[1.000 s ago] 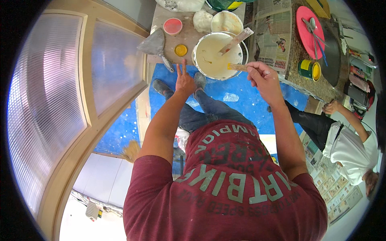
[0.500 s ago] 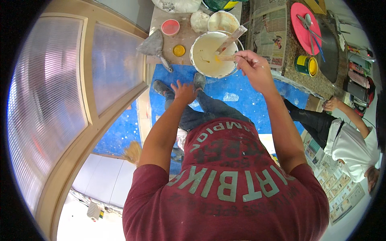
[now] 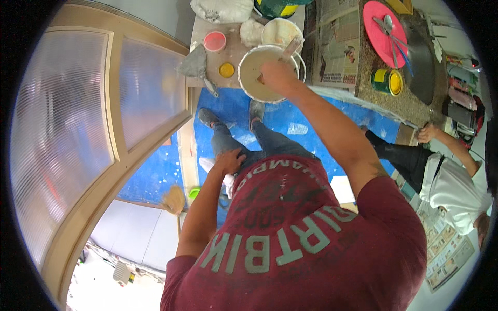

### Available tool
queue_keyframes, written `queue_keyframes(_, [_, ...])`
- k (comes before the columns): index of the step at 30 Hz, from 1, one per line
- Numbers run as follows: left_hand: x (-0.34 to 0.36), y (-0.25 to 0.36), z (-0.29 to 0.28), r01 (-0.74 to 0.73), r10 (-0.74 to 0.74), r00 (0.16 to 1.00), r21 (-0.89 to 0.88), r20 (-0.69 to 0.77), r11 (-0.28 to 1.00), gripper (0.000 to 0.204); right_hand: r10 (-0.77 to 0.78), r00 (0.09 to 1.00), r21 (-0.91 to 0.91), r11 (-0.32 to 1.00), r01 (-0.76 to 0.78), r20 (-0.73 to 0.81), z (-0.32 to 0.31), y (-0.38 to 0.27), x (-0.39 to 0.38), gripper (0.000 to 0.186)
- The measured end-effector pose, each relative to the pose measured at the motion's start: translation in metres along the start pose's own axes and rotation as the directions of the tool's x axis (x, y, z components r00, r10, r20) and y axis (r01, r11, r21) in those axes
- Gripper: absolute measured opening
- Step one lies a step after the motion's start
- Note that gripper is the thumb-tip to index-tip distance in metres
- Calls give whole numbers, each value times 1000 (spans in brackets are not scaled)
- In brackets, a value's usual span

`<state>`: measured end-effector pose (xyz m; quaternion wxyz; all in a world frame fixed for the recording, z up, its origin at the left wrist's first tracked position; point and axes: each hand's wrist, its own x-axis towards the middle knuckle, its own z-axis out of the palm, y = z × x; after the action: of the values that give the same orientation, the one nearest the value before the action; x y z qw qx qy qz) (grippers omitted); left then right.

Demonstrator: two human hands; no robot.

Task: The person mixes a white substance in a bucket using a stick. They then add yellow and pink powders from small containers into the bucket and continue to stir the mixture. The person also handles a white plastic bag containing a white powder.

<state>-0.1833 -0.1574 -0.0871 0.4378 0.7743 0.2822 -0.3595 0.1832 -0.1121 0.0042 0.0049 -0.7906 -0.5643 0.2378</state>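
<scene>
My right hand (image 3: 277, 75) is inside the rim of the white bucket (image 3: 249, 90), blurred, closed on a small wooden stick that is mostly hidden by it. A wider stained stick (image 3: 290, 47) leans in the same bucket. Left of the bucket are a small yellow round lid (image 3: 226, 70), a pink tub (image 3: 215, 41) and a broad scraper (image 3: 193, 62). Behind it stand a second pail (image 3: 277, 28) and a pale lump (image 3: 251, 32). My left hand (image 3: 231, 160) rests open on my thigh, holding nothing visible.
A wood-framed glazed panel (image 3: 67, 119) borders my left. At right, a counter (image 3: 358, 88) holds newspaper, a pink plate (image 3: 376, 28) with cutlery and a yellow-topped green can (image 3: 386, 82). A co-worker in white (image 3: 451, 181) is on the right. A straw broom (image 3: 173, 199) lies below.
My right hand has moved forward and left, down into the bucket with the small stick. My left hand has drawn back from near the work surface to my thigh.
</scene>
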Motion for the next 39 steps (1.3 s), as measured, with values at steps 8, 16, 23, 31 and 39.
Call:
queue_keyframes(8, [-68,90,-124,-70,-43,939,-312,-341,948,46,49,988,208,978,-18,-147,-37,15,-42,24])
queue_keyframes(16, [-57,249,-243,-654,320,385,-11,-866,756,35,403,913,986,-164,10,58,-114,68,-190,23])
queue_keyframes(23, [60,398,-218,-749,748,75,458,-660,479,86,723,687,921,-217,325,-72,-162,106,-316,22])
queue_keyframes(31, [86,476,-183,-629,652,288,375,-701,681,90,833,529,927,-55,370,-161,-165,103,-339,25])
queue_keyframes(39, [64,417,-192,-752,670,110,379,-734,539,77,767,594,916,-21,402,-243,-186,97,-322,19])
